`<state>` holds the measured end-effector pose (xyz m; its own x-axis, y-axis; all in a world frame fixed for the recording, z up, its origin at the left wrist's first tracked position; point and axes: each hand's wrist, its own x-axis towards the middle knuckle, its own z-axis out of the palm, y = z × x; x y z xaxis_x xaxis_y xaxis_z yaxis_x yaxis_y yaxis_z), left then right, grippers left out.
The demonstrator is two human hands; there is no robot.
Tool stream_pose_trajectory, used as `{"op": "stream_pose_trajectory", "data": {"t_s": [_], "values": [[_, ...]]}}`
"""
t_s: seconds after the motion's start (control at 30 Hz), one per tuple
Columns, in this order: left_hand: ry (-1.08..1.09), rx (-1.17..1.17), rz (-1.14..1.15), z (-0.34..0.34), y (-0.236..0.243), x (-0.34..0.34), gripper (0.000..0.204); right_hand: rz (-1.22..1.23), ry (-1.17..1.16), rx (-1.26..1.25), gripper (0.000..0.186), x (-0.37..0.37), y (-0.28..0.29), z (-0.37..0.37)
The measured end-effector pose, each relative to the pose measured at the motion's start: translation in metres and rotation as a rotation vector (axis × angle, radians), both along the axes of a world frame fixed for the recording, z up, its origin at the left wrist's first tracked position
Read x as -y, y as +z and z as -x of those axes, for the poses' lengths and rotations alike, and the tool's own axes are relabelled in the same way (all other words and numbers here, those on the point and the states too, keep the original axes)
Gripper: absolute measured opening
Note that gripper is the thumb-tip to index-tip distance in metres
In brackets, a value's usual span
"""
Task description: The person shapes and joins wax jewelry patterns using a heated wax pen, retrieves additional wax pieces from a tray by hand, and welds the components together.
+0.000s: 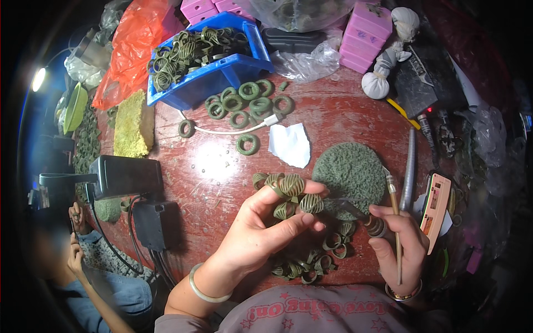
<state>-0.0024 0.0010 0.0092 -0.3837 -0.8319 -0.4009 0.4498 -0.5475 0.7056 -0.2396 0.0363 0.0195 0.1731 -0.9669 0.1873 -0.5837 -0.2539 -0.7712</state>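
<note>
My left hand [250, 238] is closed around several dark green openwork rings [291, 185], striped with thin curved ribs, near the middle of the table. Close by on the right, my right hand [408, 236] grips a dark-handled tool [376, 226], its blurred, flat-looking tip pointing left toward the rings. A slim wooden-handled tool [395, 211] with a pale tip is also held upright between its fingers. Behind both hands lies a round, rough green pad [348, 169]. More openwork rings [311, 265] are scattered on the table below my hands, close to my shirt.
At the back, a blue bin [233, 72] is heaped with openwork rings; thick green rings [247, 144] and a white cable [227, 132] lie before it. A black box [127, 177] stands left, a grey tapered rod [409, 172] right. Another person's hands [76, 250] are at lower left.
</note>
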Motion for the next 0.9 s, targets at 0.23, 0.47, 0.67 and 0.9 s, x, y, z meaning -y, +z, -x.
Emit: {"op": "stream_pose_trajectory", "data": {"t_s": [0.23,0.47,0.67,0.9], "values": [[-0.017,-0.009,-0.015,0.0008,-0.0007,-0.0003,0.040,0.010,0.021,-0.013,0.035,0.0024,0.0019,-0.0004],[0.006,0.000,-0.054,0.0006,0.0021,0.0006,0.040,0.028,0.016,0.025,0.036,0.0011,0.0047,0.0015],[0.007,0.062,-0.045,0.0012,0.0029,0.0001,0.041,0.091,-0.051,-0.036,0.041,0.0004,0.0037,0.0019],[-0.019,0.121,-0.013,0.0019,0.0032,-0.0009,0.040,0.068,0.020,-0.070,0.040,0.0005,0.0012,-0.0019]]}}
